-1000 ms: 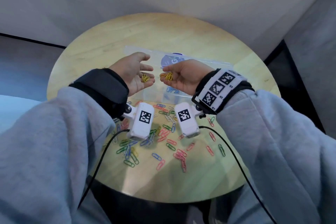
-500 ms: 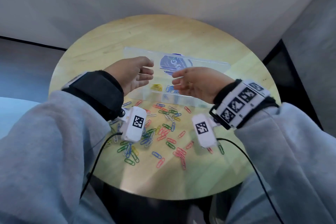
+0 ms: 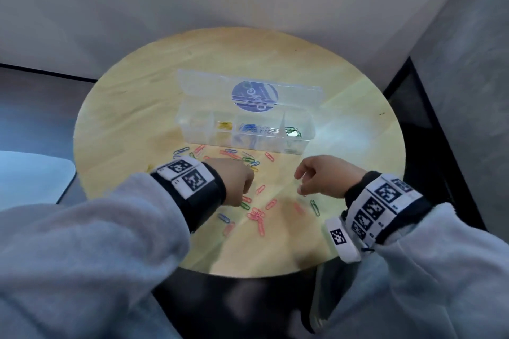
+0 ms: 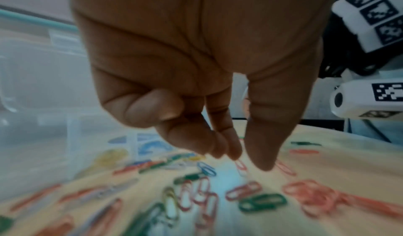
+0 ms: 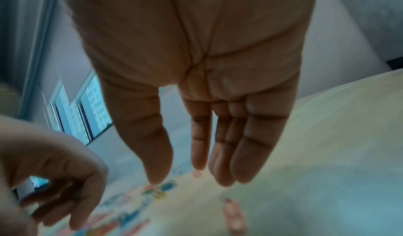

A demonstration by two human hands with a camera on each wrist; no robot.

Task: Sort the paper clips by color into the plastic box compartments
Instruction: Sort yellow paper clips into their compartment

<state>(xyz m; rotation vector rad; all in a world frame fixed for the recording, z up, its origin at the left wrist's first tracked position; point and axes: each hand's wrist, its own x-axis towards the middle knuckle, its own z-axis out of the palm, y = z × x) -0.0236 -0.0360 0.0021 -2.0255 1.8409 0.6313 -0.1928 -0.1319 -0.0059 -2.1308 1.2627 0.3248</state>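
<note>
Both hands had dropped from above the clear plastic compartment box (image 3: 242, 129), where they held yellow clips a second earlier, to the scattered coloured wire paper clips (image 3: 256, 213) on the round pale wooden table (image 3: 124, 107).

Head view: the left hand (image 3: 234, 181) hovered over red clips; the right hand (image 3: 325, 177) hung nearby, its grip loose and empty. Yellow, blue and green clips already lay in separate compartments.

Left wrist view: the left fingers (image 4: 226, 146) and thumb stood narrowly apart above a red clip (image 4: 241, 166), holding nothing.

Right wrist view: the right hand's fingers (image 5: 231, 153) were straight.

These clips looked light, thin and slippery; pinching one by its looped end seemed best.
</note>
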